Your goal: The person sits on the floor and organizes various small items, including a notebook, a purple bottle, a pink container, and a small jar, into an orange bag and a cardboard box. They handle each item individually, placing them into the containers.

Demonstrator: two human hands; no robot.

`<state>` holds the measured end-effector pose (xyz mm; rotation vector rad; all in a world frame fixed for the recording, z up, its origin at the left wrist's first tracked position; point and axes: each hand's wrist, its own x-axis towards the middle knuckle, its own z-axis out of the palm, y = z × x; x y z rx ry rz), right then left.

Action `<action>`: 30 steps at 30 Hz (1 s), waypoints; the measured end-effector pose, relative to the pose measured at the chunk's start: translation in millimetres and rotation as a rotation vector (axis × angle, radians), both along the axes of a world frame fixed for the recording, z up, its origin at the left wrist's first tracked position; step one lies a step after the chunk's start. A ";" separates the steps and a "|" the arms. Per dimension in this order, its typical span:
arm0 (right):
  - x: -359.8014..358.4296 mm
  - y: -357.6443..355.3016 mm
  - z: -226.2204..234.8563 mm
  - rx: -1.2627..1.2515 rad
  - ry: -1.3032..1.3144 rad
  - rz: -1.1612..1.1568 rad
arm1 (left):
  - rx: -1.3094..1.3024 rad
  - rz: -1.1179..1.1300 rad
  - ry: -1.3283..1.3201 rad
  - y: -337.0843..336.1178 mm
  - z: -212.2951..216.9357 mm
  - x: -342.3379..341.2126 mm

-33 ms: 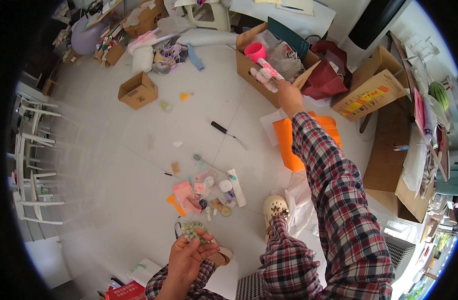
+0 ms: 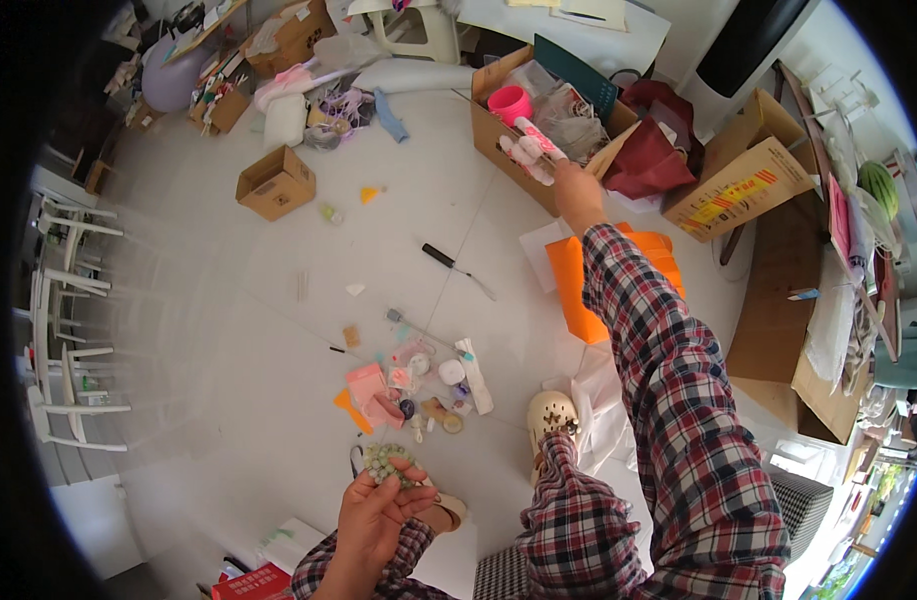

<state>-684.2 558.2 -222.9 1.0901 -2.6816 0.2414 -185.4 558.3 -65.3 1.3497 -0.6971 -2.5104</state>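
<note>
My left hand [image 2: 371, 520] is closed in a pinch, low in the view, on a bunch of pale green beads [image 2: 384, 460]. At the upper right my right arm reaches out to an open cardboard box [image 2: 489, 135]. My right hand [image 2: 579, 195] is at the box's near side, closed on the end of a pink-and-white strip-shaped thing [image 2: 541, 138]; its fingertips are mostly hidden. Beside that hangs a fluffy pink-and-white piece [image 2: 526, 158]. A bright pink cup-like container [image 2: 510, 104], clear plastic bags [image 2: 569, 115] and a dark green panel [image 2: 579, 72] are in the box.
Small items lie on the floor before me, among them a pink pouch [image 2: 371, 392] and a white jar [image 2: 451, 372]. A black-handled tool [image 2: 439, 255] lies farther off. An orange bag [image 2: 574, 290] sits below my right forearm. A small carton [image 2: 277, 182] stands far left.
</note>
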 end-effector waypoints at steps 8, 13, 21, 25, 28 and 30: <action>-17.3 -5.7 17.9 0.264 0.001 -0.001 | -0.008 0.028 -0.056 -3.3 -9.7 3.1; 27.3 -9.3 29.9 0.294 -0.100 0.117 | 0.012 -0.024 -0.021 -5.8 -7.3 -1.9; 138.2 -11.8 28.5 0.170 -0.260 0.166 | 0.022 -0.057 -0.012 -10.7 -5.8 -21.5; 190.9 -20.6 31.8 0.153 -0.349 0.138 | 0.007 -0.071 -0.030 -12.9 -9.5 -27.5; 195.7 -20.6 44.5 0.157 -0.303 0.200 | -0.006 -0.057 -0.022 -17.8 -11.1 -25.5; 178.2 -10.2 60.3 0.049 -0.304 0.229 | -0.014 -0.042 -0.022 -21.0 -10.3 -22.6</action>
